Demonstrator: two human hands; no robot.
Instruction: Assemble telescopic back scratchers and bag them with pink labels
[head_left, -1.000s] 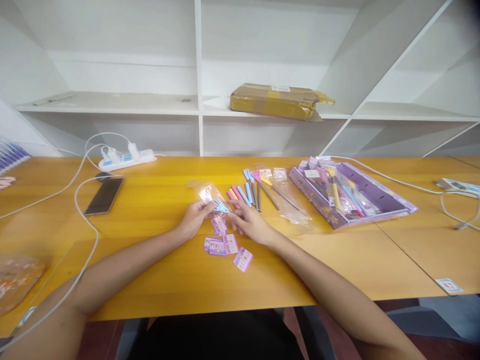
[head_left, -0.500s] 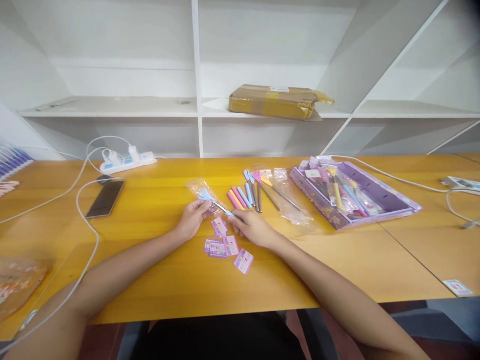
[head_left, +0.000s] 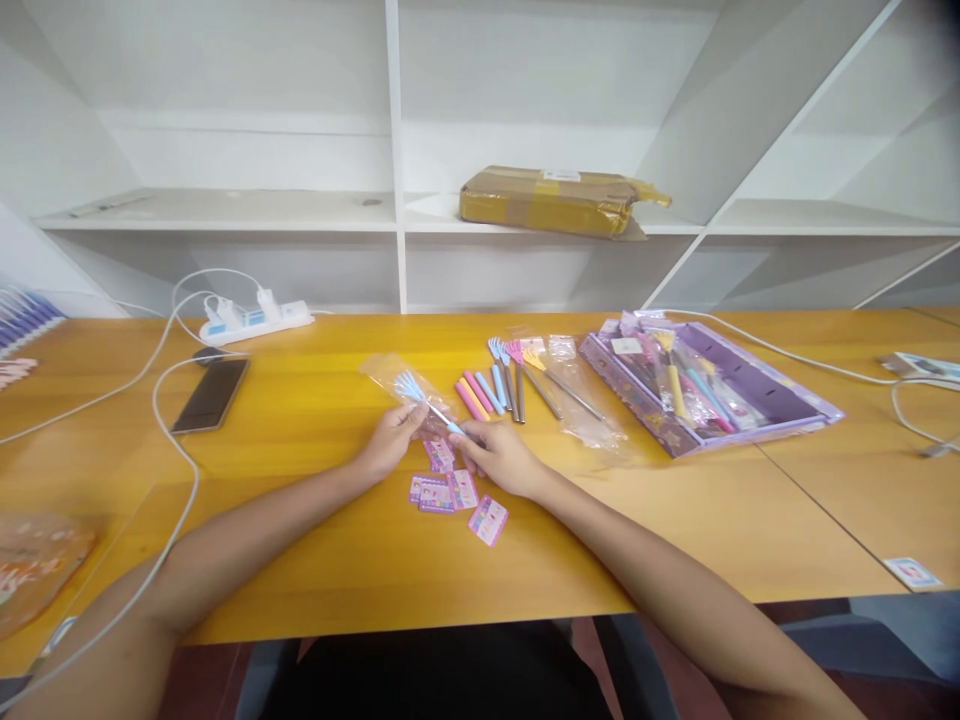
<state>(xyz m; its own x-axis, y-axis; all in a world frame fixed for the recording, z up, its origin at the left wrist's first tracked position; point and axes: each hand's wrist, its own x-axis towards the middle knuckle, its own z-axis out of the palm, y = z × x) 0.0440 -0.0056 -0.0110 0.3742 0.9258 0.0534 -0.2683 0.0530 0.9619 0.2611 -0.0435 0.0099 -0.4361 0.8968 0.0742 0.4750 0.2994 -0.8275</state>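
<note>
A back scratcher [head_left: 438,411] with a light blue claw head, a metal rod and a blue grip is held between both hands. My left hand [head_left: 395,437] pinches its rod just below the claw. Closed round the blue grip is my right hand [head_left: 496,455], which hides most of it. A clear plastic bag [head_left: 381,372] lies under and behind the claw. Small pink-purple cards [head_left: 437,494] are scattered below the hands. Beyond my right hand lie coloured grip sleeves [head_left: 480,394] and several back scratcher heads on rods [head_left: 516,378].
At right, a purple box [head_left: 780,420] holds bagged back scratchers [head_left: 675,385], with empty bags [head_left: 589,405] beside it. A phone [head_left: 212,395], power strip [head_left: 259,322] and white cables lie left. A taped carton [head_left: 555,200] rests on the shelf behind.
The back scratcher has shifted slightly left and toward me, and more rod shows between my hands. The clear bag behind it has moved a little left.
</note>
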